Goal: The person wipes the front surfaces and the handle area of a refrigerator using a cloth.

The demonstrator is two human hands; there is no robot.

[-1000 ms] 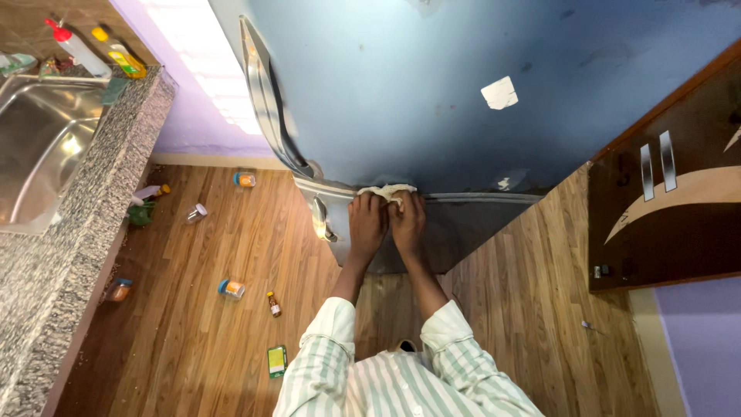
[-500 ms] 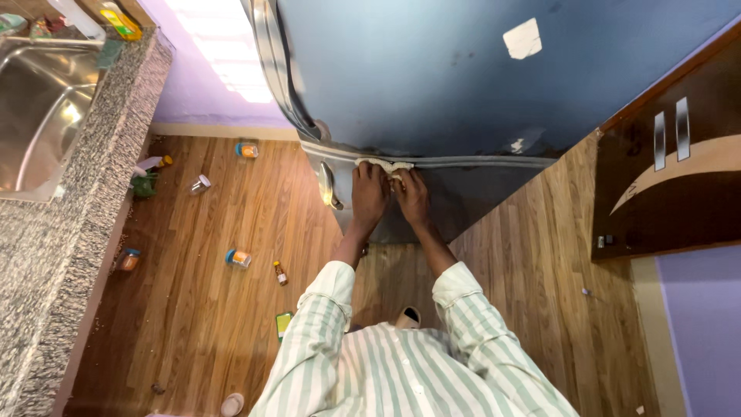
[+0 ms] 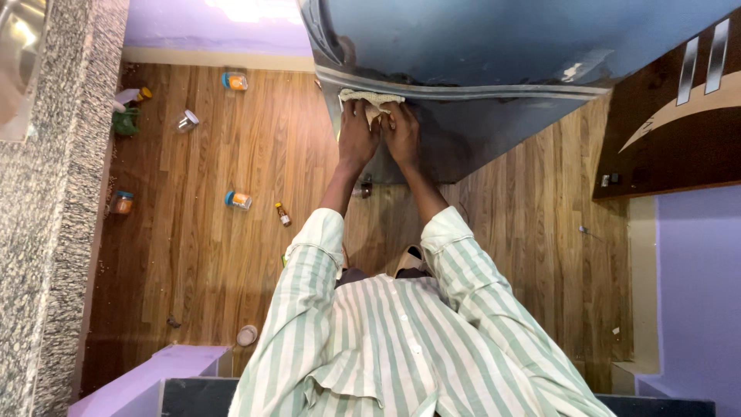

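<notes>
While pressing cloth [image 3: 370, 99]: hands [image 3: 380, 133]

Wooden plank floor [image 3: 201, 270], scattered jars [image 3: 238, 199] (some tipped), small bottle [image 3: 283, 215]

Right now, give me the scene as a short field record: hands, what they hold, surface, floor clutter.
left hand: pressed on the cloth, fingers spread over it
right hand: beside the left, also on the cloth
cloth: light, crumpled, held against the fridge front
fridge: blue-grey, glossy, cloth sits at the seam between its two doors
floor: wood-look planks
clutter: clear jar, orange-filled jar, small brown bottle, loose lid
counter: speckled granite, along the left edge of the view
</notes>
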